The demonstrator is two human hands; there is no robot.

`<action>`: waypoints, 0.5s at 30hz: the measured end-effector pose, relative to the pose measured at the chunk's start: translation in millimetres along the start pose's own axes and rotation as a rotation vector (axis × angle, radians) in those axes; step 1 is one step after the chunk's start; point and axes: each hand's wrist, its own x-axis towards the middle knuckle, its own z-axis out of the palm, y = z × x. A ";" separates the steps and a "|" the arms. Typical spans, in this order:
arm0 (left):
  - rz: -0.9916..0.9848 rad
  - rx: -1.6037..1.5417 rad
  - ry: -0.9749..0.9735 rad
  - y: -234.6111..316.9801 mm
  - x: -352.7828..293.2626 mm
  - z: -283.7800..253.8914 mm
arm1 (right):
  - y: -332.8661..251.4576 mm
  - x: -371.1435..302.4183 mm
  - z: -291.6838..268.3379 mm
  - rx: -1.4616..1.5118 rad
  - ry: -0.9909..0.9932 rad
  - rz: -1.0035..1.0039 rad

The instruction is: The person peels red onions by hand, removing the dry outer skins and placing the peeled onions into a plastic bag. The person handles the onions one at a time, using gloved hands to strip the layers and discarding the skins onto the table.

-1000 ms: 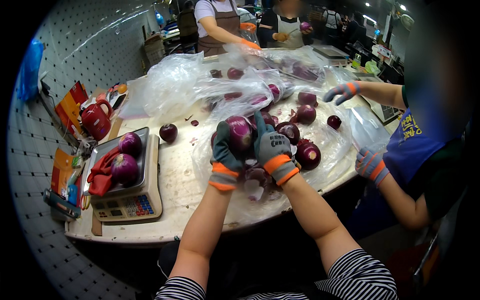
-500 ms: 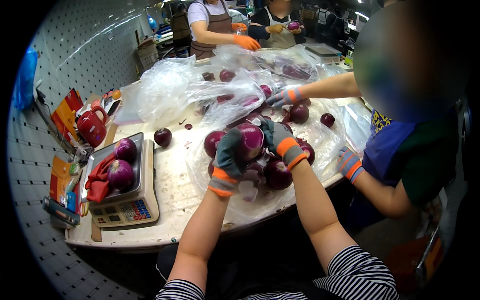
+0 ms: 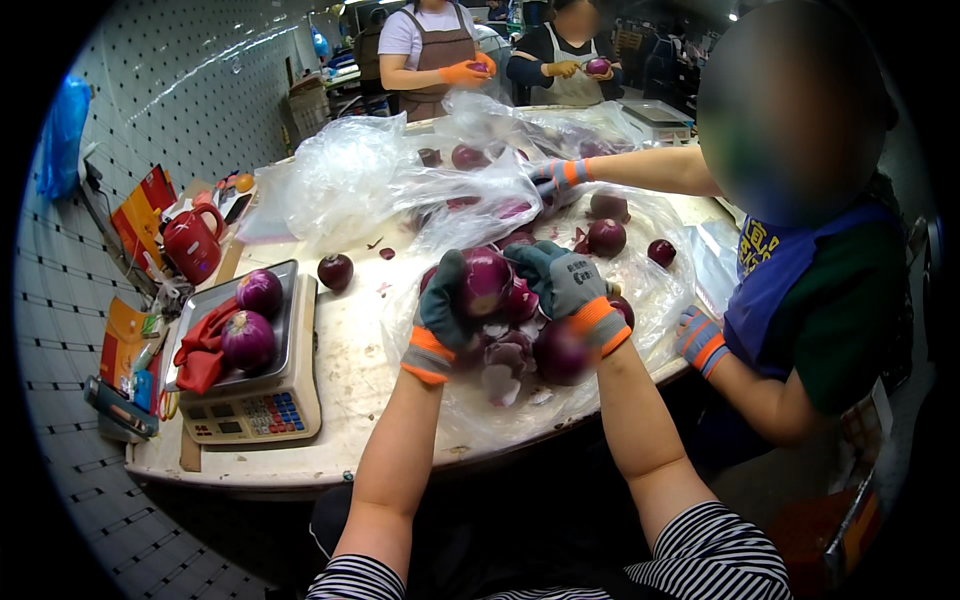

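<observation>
Purple-red onion point(image 3: 487, 281) up off the table, gripped in two gloved hands.

Grey gloves with orange cuffs on both: the left hand point(image 3: 440, 312) cups the onion from its left side, fingers curled round it, while the right hand point(image 3: 560, 283) closes on it from the right, thumb and fingers pressed against the skin. It sits just above a heap of peeled onions point(image 3: 540, 345) and loose skins on clear plastic sheeting point(image 3: 640, 285) spread over the round table point(image 3: 350, 370). To the left, a weighing scale point(image 3: 255, 405) carries two more onions beside a red cloth point(image 3: 200, 350). A lone onion point(image 3: 335, 270) lies near the scale. On the right, another person's gloved hand point(image 3: 560, 178) reaches into the plastic.
</observation>
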 end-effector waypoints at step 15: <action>-0.127 0.033 0.106 9.9 -7.6 7.6 | -2.1 -3.7 -4.4 0.063 -0.015 -0.103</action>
